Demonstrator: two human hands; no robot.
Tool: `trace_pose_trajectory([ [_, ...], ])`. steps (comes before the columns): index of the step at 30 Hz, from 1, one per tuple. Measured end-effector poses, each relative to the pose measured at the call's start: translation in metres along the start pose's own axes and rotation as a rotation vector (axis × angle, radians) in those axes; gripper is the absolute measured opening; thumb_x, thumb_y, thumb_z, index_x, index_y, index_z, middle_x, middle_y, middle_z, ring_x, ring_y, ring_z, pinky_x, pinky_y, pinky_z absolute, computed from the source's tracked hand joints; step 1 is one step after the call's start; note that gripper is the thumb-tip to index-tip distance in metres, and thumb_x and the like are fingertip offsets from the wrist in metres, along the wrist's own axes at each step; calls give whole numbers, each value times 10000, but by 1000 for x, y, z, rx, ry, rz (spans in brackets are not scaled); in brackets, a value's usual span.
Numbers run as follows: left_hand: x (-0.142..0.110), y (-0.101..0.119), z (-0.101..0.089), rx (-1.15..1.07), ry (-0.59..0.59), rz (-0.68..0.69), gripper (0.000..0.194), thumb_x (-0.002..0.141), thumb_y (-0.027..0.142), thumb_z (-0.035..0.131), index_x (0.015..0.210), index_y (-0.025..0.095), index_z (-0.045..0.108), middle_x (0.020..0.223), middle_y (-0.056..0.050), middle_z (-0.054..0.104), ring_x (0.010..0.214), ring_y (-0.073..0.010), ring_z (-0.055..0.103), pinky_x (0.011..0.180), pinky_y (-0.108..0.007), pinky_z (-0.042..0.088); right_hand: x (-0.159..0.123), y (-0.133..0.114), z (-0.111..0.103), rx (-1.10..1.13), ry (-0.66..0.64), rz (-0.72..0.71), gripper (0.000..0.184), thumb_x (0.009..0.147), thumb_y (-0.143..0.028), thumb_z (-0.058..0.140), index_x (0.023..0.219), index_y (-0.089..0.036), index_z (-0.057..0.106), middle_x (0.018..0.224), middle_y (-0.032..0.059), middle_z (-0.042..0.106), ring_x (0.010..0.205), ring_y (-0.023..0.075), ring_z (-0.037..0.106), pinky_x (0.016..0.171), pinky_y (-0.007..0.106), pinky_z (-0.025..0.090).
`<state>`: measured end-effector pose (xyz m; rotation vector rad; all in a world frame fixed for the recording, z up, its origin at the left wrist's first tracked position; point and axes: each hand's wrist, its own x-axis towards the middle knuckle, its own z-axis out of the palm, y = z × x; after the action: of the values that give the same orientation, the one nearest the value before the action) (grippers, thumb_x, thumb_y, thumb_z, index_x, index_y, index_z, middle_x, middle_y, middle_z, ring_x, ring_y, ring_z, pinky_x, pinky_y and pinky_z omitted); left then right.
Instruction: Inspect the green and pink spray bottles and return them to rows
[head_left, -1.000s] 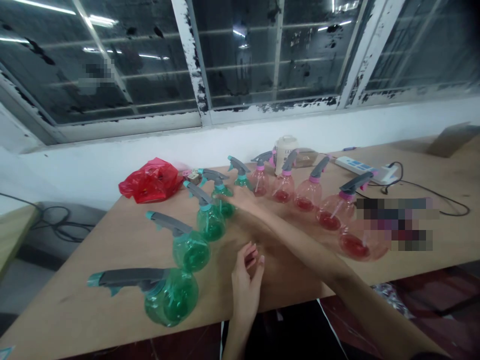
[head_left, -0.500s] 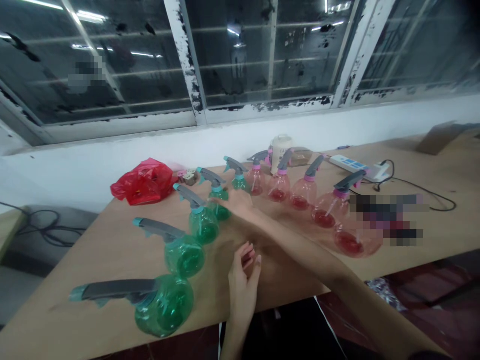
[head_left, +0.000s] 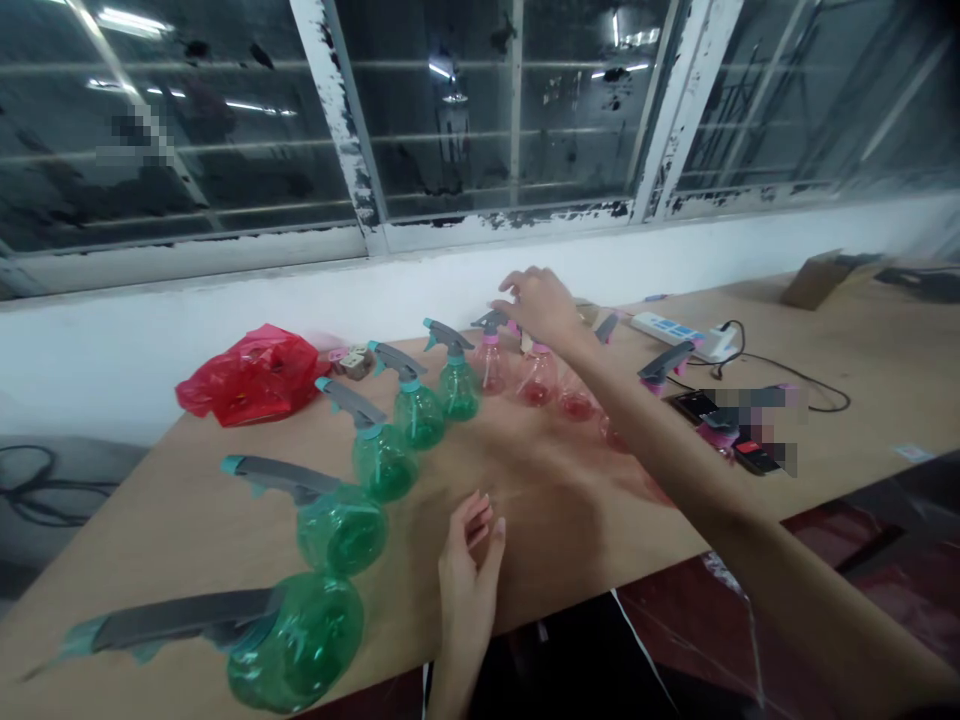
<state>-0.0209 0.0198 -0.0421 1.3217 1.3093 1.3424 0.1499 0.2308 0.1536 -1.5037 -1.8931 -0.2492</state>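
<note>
My right hand (head_left: 541, 303) reaches far across the table (head_left: 570, 510) and hovers over the back end of a row of pink spray bottles (head_left: 535, 380). Its fingers are curved and apart, the tips next to a grey trigger head, and whatever lies behind the hand is hidden. My left hand (head_left: 468, 565) rests on its edge near the table's front, fingers loosely together and holding nothing. Several green spray bottles (head_left: 341, 525) with grey triggers curve from the front left to the back middle.
A crumpled red plastic bag (head_left: 251, 385) lies at the back left under the window. At the back right are a white power strip (head_left: 675, 328) with a black cable, a dark phone (head_left: 694, 405) and a cardboard box (head_left: 817, 277).
My right hand has lifted off the table by the green bottles and swung back and right to the far pink bottles. The view has shifted right. My left hand stays put.
</note>
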Motion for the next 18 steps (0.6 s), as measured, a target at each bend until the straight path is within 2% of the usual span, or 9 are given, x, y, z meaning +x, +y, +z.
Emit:
trace_pose_trajectory([
  [2, 0, 0, 0, 0, 3, -1, 415, 846, 396, 574, 1200, 198, 489, 1193, -116, 592, 1074, -226, 597, 962, -438, 465, 26, 9, 5, -145, -101, 13, 453, 735, -487, 676, 1034, -147, 666, 1099, 143, 600, 1120, 356, 483, 923, 547, 318],
  [4, 1, 1, 0, 7, 9, -1, 418, 840, 396, 579, 1193, 191, 493, 1187, -121, 595, 1068, -229, 600, 957, -441, 465, 43, 15, 17, -218, -343, 15, 492, 680, -495, 721, 1035, -159, 666, 1097, 134, 609, 1128, 365, 478, 949, 598, 250],
  [6, 1, 2, 0, 13, 16, 1, 413, 832, 402, 584, 1176, 186, 507, 1174, -123, 604, 1056, -234, 607, 942, -443, 473, 52, 18, 29, -231, -528, 3, 442, 657, -467, 744, 975, -167, 684, 997, 107, 655, 1059, 333, 535, 959, 581, 250],
  [8, 1, 4, 0, 13, 25, 2, 406, 827, 409, 586, 1159, 186, 521, 1159, -125, 615, 1042, -240, 616, 924, -444, 482, 54, 21, 38, -215, -584, -13, 370, 667, -448, 738, 901, -163, 701, 884, 85, 682, 970, 299, 584, 952, 534, 291],
  [10, 1, 6, -1, 10, 33, 0, 402, 822, 414, 589, 1148, 187, 530, 1147, -124, 623, 1034, -242, 621, 914, -440, 486, 53, 22, 41, -202, -565, -21, 334, 694, -449, 713, 863, -161, 709, 824, 74, 687, 928, 283, 602, 946, 505, 310],
  [13, 1, 7, -1, 14, 28, -5, 403, 820, 409, 590, 1150, 187, 527, 1151, -124, 620, 1034, -238, 620, 920, -436, 481, 53, 20, 35, -208, -496, -18, 322, 734, -437, 677, 910, -170, 708, 891, 75, 689, 1005, 292, 578, 997, 554, 215],
  [16, 2, 5, -1, 4, 25, -5, 403, 824, 397, 586, 1160, 185, 515, 1158, -126, 610, 1043, -231, 612, 935, -435, 472, 57, 17, 16, -209, -314, -4, 340, 813, -445, 582, 973, -165, 689, 980, 82, 677, 1077, 285, 539, 1017, 598, 78],
  [18, 2, 4, 0, -11, 31, 0, 401, 824, 390, 588, 1159, 184, 512, 1152, -125, 608, 1044, -228, 610, 938, -432, 471, 60, 15, -4, -203, -166, 6, 395, 866, -464, 488, 983, -136, 674, 969, 89, 675, 1061, 265, 542, 1017, 592, 42],
])
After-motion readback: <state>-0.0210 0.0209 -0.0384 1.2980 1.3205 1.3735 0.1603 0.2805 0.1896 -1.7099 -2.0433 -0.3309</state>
